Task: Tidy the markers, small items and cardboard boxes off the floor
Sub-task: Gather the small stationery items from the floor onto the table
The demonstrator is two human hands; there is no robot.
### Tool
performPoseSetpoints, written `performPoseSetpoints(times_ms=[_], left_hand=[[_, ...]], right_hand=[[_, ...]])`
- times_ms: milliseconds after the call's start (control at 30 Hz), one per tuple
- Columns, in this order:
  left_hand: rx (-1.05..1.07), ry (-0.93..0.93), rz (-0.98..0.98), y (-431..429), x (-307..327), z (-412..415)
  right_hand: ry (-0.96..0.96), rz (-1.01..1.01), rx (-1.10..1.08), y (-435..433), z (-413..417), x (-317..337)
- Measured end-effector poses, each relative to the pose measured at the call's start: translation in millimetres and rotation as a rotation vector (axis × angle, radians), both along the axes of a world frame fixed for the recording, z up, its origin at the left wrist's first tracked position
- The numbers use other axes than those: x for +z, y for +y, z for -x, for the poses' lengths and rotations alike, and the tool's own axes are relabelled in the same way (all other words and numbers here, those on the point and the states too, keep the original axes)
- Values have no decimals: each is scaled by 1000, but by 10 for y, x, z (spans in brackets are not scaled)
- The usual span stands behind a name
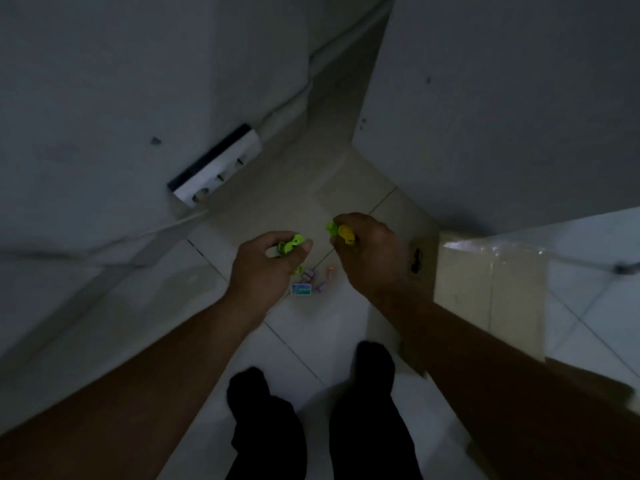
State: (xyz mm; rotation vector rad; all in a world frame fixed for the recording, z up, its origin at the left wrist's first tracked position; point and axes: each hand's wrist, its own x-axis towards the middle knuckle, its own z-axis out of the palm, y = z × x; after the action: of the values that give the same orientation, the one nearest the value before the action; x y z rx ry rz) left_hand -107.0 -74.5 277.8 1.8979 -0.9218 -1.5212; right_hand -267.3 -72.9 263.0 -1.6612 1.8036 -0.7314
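My left hand [268, 263] is closed around green markers [290, 244], their ends sticking out by the thumb. My right hand [370, 258] grips a yellow marker [346, 234] and a green one [331, 227]. Both hands hang above the tiled floor. Below them on the floor lie a small blue-green box [301, 289] and several small pink and purple items [320, 277]. A flat cardboard sheet [322, 199] lies on the floor beyond the hands. A cardboard box [488, 289] stands to the right, partly hidden by my right forearm.
A white power strip [216, 169] with its cable lies at the foot of the left wall. White walls close in on the left and right, forming a narrow corner. My dark-trousered legs [266, 427] are at the bottom of the view. The light is dim.
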Motion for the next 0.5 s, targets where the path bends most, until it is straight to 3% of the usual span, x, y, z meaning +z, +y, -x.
performPoseSetpoints(times_ms=[500], left_hand=[[-30,135,151,-222,3105,65]], right_hand=[[33,27,-24,-98,389,3179]])
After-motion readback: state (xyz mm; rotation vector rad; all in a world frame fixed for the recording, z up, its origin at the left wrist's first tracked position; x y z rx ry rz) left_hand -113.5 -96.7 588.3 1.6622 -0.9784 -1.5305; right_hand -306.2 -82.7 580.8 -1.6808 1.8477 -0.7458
